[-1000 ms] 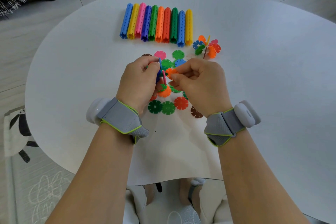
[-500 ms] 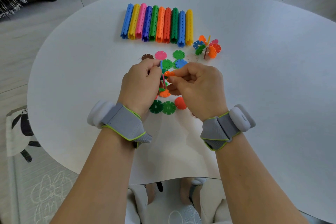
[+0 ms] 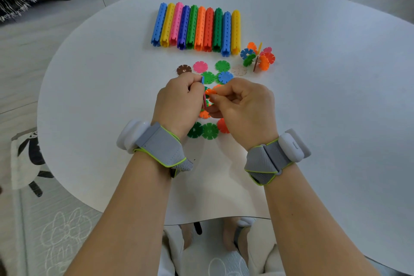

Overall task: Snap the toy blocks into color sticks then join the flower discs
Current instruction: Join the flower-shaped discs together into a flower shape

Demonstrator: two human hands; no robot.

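Note:
Above the table's middle, my left hand [image 3: 179, 101] pinches a small cluster of joined flower discs [image 3: 204, 98], of which a blue and a pink edge show. My right hand [image 3: 244, 105] pinches an orange flower disc [image 3: 210, 91] against that cluster. Loose flower discs [image 3: 209, 77] in pink, brown, green and blue lie beyond my hands, and more green and orange ones [image 3: 202, 130] lie under them, partly hidden. A finished disc cluster [image 3: 257, 56] rests at the right. Several color sticks [image 3: 197, 27] lie side by side at the back.
Everything sits on a round white table [image 3: 324, 96] whose near edge runs just under my forearms. A patterned floor mat [image 3: 44, 219] lies at the lower left, and dark furniture stands beyond the table's far side.
Both hands have drifted slightly together and toward me while working the orange disc onto the held cluster. The discs on the table have not moved.

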